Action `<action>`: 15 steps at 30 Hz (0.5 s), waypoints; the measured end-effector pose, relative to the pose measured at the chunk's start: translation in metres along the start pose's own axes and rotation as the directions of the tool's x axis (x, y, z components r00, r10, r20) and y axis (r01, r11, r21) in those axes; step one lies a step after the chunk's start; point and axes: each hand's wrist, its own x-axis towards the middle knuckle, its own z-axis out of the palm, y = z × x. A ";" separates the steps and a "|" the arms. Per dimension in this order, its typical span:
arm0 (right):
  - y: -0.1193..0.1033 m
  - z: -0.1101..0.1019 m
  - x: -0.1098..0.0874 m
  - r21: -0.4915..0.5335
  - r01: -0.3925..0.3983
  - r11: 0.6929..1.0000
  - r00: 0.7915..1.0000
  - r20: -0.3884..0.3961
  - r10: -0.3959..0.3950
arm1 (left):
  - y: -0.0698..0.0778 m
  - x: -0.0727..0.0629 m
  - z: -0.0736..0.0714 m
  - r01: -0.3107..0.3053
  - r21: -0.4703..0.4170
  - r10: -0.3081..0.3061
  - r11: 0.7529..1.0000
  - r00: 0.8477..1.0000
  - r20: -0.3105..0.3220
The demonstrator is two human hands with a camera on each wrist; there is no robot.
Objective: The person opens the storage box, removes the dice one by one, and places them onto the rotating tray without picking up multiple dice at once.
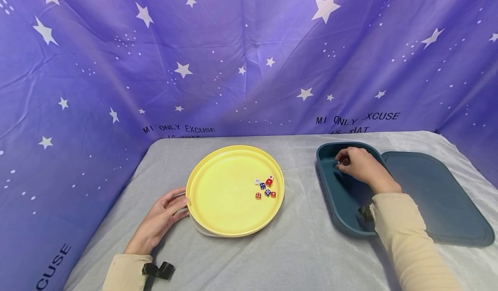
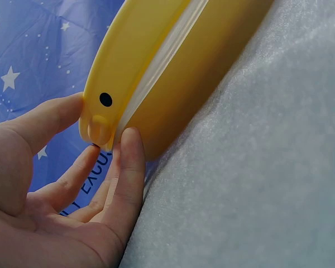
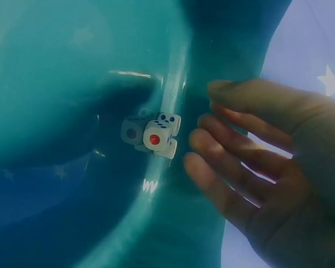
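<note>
My left hand (image 1: 161,215) touches the near-left rim of a round yellow container (image 1: 221,196). Its thumb and fairly straight fingers meet the rim beside a small beak-shaped tab (image 2: 97,129) and a black dot. Several red, blue and white dice (image 1: 267,192) lie on the right part of the yellow surface. Inside a dark teal box (image 1: 342,215) is my right hand (image 1: 359,165). In the right wrist view, its fingers are loosely bent, with a visible gap between them and a few white dice (image 3: 157,135) clustered at the box's inner edge.
A flat teal lid (image 1: 439,196) lies right of the box, partly behind the right forearm. Grey cloth (image 1: 299,256) covers the table. Behind it hangs a purple curtain (image 1: 233,36) with white stars.
</note>
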 end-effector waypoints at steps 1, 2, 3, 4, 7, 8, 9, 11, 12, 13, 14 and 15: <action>0.001 0.000 0.000 0.005 -0.002 1.000 1.000 0.004 0.002 | 0.000 0.000 0.000 0.001 0.001 -0.001 1.000 1.000 0.000; 0.002 0.000 0.000 0.010 -0.006 1.000 1.000 0.007 0.006 | 0.000 0.000 0.000 0.001 0.001 -0.001 1.000 1.000 -0.002; 0.003 0.000 0.000 0.013 -0.007 1.000 1.000 0.008 0.007 | 0.000 0.000 0.000 0.002 0.001 -0.002 1.000 1.000 -0.002; 0.003 0.000 -0.001 0.016 -0.009 1.000 1.000 0.010 0.009 | 0.000 0.000 0.000 0.002 0.001 -0.002 1.000 1.000 -0.002; 0.005 0.000 -0.001 0.022 -0.010 1.000 1.000 0.010 0.009 | 0.000 0.000 0.000 0.003 0.002 -0.003 1.000 1.000 -0.005; 0.006 0.000 -0.001 0.021 -0.011 1.000 1.000 0.010 0.011 | 0.000 0.000 0.001 0.003 0.002 -0.003 1.000 1.000 -0.004; 0.006 0.000 -0.001 0.022 -0.012 1.000 1.000 0.009 0.012 | 0.000 0.000 0.000 0.002 0.003 -0.002 1.000 1.000 -0.004; 0.007 0.000 -0.001 0.021 -0.014 1.000 1.000 0.005 0.014 | 0.000 0.000 0.000 0.000 0.004 0.000 1.000 1.000 -0.005; 0.007 0.000 -0.001 0.018 -0.014 1.000 1.000 0.001 0.014 | 0.000 0.000 0.000 0.000 0.005 0.000 1.000 1.000 -0.004; 0.008 0.001 -0.001 0.015 -0.014 1.000 1.000 -0.002 0.014 | 0.000 0.000 0.000 -0.002 0.006 0.002 1.000 1.000 -0.003; 0.008 0.001 -0.001 0.014 -0.014 1.000 1.000 -0.005 0.015 | 0.000 0.000 0.000 -0.003 0.006 0.003 1.000 1.000 -0.002; 0.008 0.001 -0.001 0.012 -0.015 1.000 1.000 -0.008 0.015 | 0.000 0.000 0.000 -0.004 0.005 0.004 1.000 1.000 -0.002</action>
